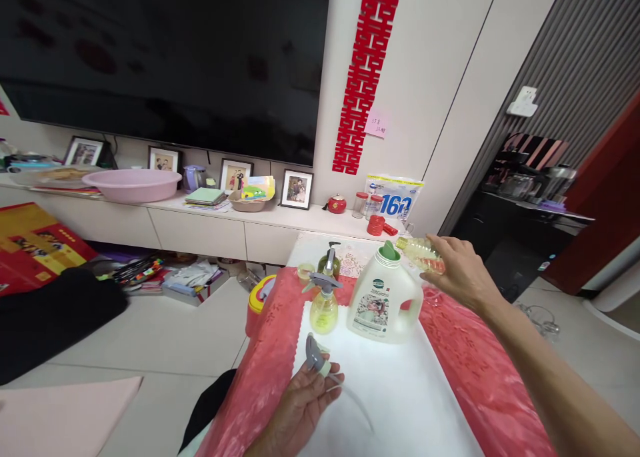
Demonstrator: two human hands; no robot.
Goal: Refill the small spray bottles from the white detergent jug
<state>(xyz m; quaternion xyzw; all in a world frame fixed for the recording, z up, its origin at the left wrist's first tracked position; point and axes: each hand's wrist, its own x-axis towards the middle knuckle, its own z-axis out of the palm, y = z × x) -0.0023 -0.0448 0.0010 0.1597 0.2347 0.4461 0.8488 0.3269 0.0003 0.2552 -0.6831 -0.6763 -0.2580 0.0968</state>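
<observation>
My right hand (460,270) grips a clear ribbed bottle (419,252) with yellowish liquid. The bottle lies tilted nearly level, its mouth at the green spout (389,250) of a white detergent jug (373,304). Whether liquid is flowing I cannot tell. Held in my left hand (310,400) is a grey spray trigger head (316,356), its thin clear tube trailing right above the white sheet (395,404). A yellow-green spray bottle (325,310) with a grey trigger stands left of the jug. Behind it is a dark green pump bottle (332,262), beside a small cup (305,272) of pale liquid.
A red plastic cover (270,350) drapes the table. Beyond stands a low cabinet (220,227) with photo frames, a pink basin (133,185), lidded jars (359,205) and a white bag (395,196). A red-yellow bucket (257,304) is at the table's left side.
</observation>
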